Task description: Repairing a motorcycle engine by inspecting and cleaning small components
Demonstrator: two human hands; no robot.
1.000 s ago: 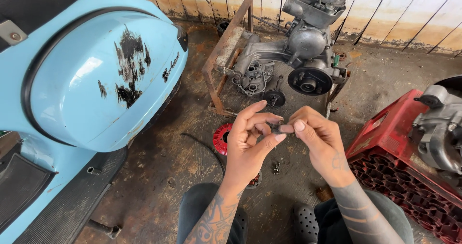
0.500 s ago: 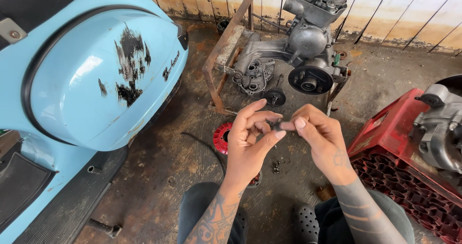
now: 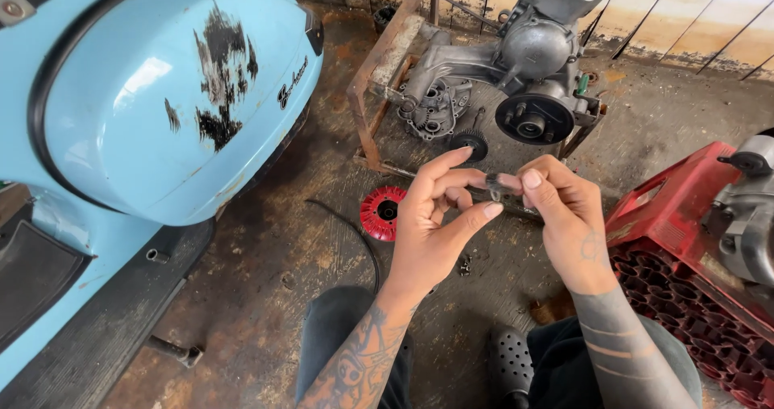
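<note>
My left hand (image 3: 431, 224) and my right hand (image 3: 564, 215) meet in front of me, fingertips pinching one small dark metal part (image 3: 493, 185) between them. Both hands touch it; the left index finger is raised above it. Beyond the hands a grey scooter engine (image 3: 524, 62) rests in a rusty steel frame (image 3: 379, 87), its round black hub facing me. A red finned round part (image 3: 381, 213) lies on the floor just left of my left hand. Small bits of hardware (image 3: 465, 264) lie on the floor below my hands.
A light blue scooter body (image 3: 153, 103) with chipped paint fills the left. A red plastic crate (image 3: 685, 240) at the right carries another grey engine part (image 3: 746, 215). A black cable (image 3: 355, 232) curves over the stained concrete floor. My knees show at the bottom.
My hands have stayed together on the small part, with only slight finger shifts. Nothing else has moved.
</note>
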